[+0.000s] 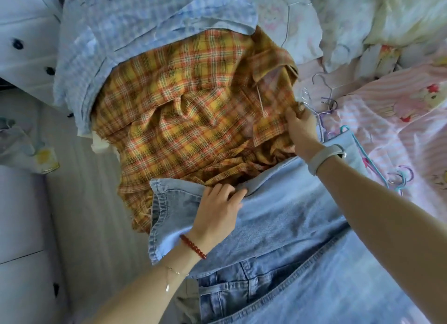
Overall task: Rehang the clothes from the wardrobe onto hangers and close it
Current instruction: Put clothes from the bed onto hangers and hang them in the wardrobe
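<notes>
A yellow and orange plaid shirt [183, 120] lies crumpled in the middle of the bed. My right hand [301, 130] pinches its collar edge at the shirt's right side. Light blue jeans [302, 239] lie in front of it, overlapping its lower hem. My left hand [217, 210] rests on the jeans, fingers curled over their folded top edge. A pale blue checked garment [135, 28] lies beyond the plaid shirt, overlapping its top. Several thin wire hangers [326, 101] in purple and blue lie to the right of my right hand.
White cabinet doors with dark knobs [24, 48] stand at the upper left. Pink patterned bedding [399, 111] covers the right side, with more hangers [399, 178] on it. Pale crumpled bedclothes [387, 14] pile at the upper right. Grey floor [79, 203] runs along the left.
</notes>
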